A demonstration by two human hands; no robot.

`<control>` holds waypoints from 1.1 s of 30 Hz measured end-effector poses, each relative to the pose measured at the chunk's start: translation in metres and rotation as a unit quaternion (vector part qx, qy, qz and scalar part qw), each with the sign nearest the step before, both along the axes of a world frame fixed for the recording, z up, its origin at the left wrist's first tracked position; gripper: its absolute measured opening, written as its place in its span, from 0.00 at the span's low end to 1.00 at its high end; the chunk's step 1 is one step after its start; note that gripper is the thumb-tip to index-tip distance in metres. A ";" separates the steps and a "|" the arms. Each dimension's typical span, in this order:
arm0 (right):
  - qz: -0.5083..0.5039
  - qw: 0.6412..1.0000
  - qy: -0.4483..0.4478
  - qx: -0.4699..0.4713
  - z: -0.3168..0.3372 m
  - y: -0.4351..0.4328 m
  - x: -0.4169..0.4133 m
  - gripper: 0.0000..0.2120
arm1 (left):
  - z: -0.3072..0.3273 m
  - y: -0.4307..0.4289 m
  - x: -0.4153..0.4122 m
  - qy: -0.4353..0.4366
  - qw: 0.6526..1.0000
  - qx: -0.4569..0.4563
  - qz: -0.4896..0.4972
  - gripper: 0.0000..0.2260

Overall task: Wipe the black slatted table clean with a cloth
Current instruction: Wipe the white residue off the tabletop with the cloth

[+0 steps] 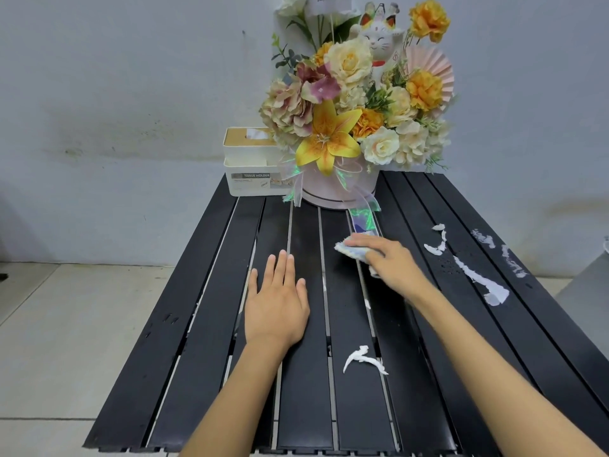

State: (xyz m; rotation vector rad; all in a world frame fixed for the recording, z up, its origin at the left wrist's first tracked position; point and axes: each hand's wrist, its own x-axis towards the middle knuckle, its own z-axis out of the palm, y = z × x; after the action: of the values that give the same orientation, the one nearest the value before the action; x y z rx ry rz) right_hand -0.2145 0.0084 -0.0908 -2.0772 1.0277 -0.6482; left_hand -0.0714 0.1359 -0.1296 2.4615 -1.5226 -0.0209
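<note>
The black slatted table (211, 324) fills the lower part of the head view. My right hand (389, 262) presses a small pale blue-white cloth (349, 250) flat onto the slats near the table's middle, fingers pointing left. My left hand (276, 301) lies flat and spread on the slats to the left of it, holding nothing. White torn paper scraps (362, 357) lie near the front centre. More white shreds and smears (481, 282) streak the right slats.
A pink flower box (333, 189) with a large bouquet and a cat figurine stands at the table's far end, its shiny ribbon (364, 221) trailing toward the cloth. A white tissue holder (250, 163) sits to its left. Tiled floor lies left; a wall stands behind.
</note>
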 end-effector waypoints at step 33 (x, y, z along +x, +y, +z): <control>-0.039 0.981 -0.084 0.170 0.023 0.101 -0.046 0.19 | -0.006 0.094 -0.032 -0.045 0.996 -0.004 -0.079 0.28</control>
State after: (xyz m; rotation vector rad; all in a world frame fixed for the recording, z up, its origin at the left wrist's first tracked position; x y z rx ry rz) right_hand -0.2603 0.1098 -0.0678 -1.6662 1.0465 -0.6266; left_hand -0.1036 0.2301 -0.1357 2.3584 -1.7480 0.0687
